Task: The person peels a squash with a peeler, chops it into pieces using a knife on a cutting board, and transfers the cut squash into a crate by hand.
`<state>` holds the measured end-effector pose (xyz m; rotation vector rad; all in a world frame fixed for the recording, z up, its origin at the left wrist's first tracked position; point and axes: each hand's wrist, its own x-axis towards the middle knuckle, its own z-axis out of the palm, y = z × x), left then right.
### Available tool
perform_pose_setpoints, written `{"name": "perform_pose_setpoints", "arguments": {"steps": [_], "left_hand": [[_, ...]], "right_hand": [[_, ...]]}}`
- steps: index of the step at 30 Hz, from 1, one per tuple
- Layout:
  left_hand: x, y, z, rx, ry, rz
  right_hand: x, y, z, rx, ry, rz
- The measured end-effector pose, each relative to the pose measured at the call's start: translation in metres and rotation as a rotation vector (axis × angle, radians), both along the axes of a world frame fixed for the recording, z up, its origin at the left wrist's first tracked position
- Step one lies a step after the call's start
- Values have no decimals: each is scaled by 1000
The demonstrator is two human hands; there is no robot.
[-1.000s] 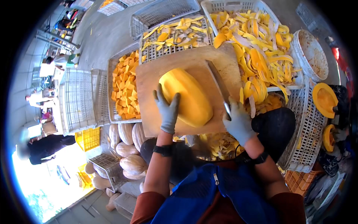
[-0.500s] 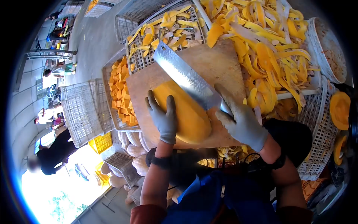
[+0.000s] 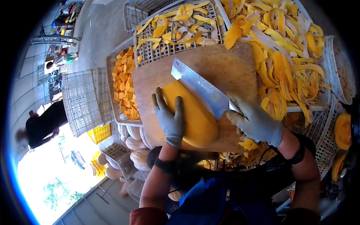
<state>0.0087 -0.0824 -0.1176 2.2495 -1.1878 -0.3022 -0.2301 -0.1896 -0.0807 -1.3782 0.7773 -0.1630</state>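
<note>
In the head view, we have the peeled pumpkin [image 3: 195, 116] lying on the near half of the cutting board [image 3: 236, 71], with orange cubes [image 3: 123, 80] left of the board and peel strips [image 3: 279, 71] to its right. Our left hand [image 3: 169, 122] rests on the pumpkin's left side, fingers and thumb spread, not wrapped around it; our right hand [image 3: 258, 122] grasps the cleaver [image 3: 202, 88] by its handle over the board. We cannot tell whether blade meets flesh. We'd do well to press steadily, thumb clear of the edge.
</note>
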Motion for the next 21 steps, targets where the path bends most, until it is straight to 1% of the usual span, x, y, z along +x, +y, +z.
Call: {"name": "perform_pose_setpoints", "arguments": {"steps": [2,4,9,13,15,18,21], "left_hand": [[0,-1,0,3,1,6],[0,0,1,2,2,9],[0,-1,3,43,-8,25],[0,1,1,33,-1,16],[0,-1,1,0,15,15],[-3,-3,6,25,-5,26],[-2,-3,3,30,13,18]], "right_hand": [[-3,-11,16,214,83,25],[-6,-24,27,257,100,90],[6,-53,28,382,168,245],[51,-30,5,228,164,254],[68,-12,-13,209,119,212],[86,4,-31,62,53,202],[80,-12,-24,220,50,261]]}}
